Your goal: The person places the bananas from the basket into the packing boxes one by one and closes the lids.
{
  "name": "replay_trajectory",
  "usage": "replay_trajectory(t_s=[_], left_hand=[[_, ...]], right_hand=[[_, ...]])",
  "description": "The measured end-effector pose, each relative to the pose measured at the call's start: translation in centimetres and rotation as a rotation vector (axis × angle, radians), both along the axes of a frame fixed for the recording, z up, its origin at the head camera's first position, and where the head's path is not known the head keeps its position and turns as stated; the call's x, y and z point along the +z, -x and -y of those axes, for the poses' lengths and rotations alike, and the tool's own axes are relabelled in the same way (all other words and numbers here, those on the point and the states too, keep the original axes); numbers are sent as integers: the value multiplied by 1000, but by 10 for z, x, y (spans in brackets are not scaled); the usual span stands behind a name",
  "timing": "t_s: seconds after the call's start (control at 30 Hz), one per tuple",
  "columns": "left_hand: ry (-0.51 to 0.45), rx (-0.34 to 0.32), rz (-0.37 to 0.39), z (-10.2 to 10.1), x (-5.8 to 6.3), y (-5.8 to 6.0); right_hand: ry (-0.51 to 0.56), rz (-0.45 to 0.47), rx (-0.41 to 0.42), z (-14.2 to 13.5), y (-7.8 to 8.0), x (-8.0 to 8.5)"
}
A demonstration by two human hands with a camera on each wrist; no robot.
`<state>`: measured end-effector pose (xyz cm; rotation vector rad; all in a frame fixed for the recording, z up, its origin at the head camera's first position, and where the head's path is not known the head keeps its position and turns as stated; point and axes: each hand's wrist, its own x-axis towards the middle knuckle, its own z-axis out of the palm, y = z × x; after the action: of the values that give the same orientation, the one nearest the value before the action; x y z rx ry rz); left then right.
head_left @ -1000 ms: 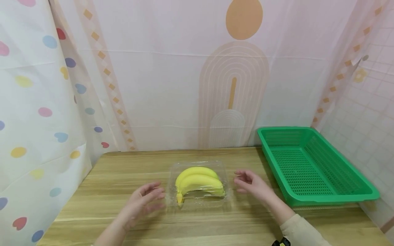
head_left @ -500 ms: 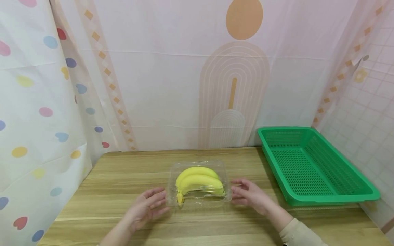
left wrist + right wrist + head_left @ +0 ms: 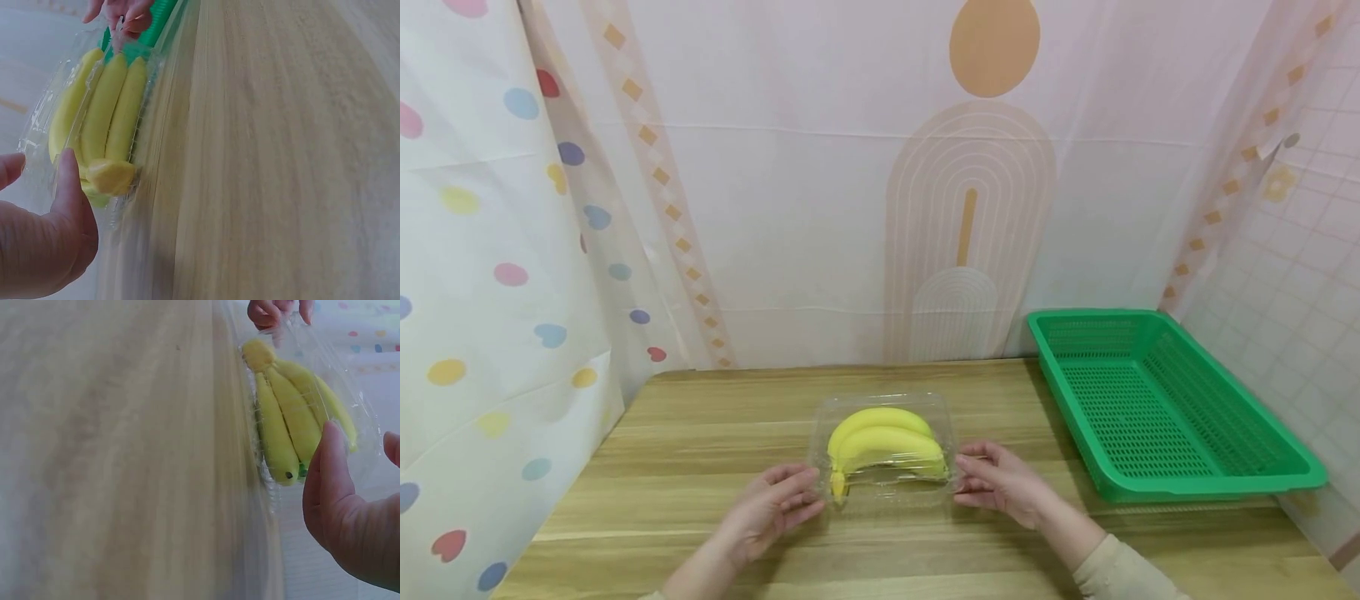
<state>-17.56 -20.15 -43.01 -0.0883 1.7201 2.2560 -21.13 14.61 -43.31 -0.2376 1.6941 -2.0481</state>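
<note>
A clear plastic clamshell box lies on the wooden table in the middle of the head view, its lid down. Inside shows a bunch of yellow bananas, the joined stem end toward the left. My left hand pinches the box's near left corner, thumb above and fingers lower. At the right side, my right hand pinches the box's edge with thumb and fingers. In the left wrist view, the left thumb lies against the seam. The right thumb sits likewise in the right wrist view.
A green plastic basket with slotted walls and floor stands on the right of the wooden table. Behind the table hangs a pale patterned curtain, and a dotted curtain hangs at the left.
Both hands have come inward from beside the box, the left moving right and the right moving left and slightly nearer. They now grip its sides; the box and basket stay in place.
</note>
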Motion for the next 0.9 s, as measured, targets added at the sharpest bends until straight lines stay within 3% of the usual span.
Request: replay_trajectory(t_s=[0.4, 0.9], left_hand=[[2, 27, -12, -2, -4, 1], [10, 196, -1, -16, -5, 3]], right_hand=[[-4, -8, -2, 6, -1, -6], [-2, 2, -93, 11, 2, -5]])
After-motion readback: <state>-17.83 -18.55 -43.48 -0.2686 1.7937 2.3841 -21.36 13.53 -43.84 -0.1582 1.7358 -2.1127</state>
